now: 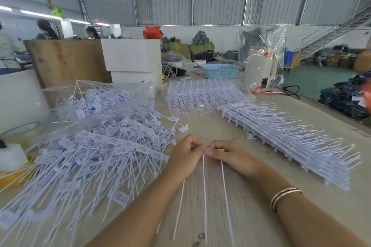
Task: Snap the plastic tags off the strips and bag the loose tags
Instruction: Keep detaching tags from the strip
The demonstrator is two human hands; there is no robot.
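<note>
Over the table (230,126), the left hand (184,155) and right hand (224,156) pinch adjoining ends of a short strip of tags (215,150), probably to snap one free, between the loose tags (104,152) and uncut strips (291,136).

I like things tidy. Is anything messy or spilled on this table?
Yes. The heap of loose white plastic tags sprawls across the table's left side, tails pointing every way, while the white tag strips on the right lie stacked in neat rows. Nothing looks broken.
</note>
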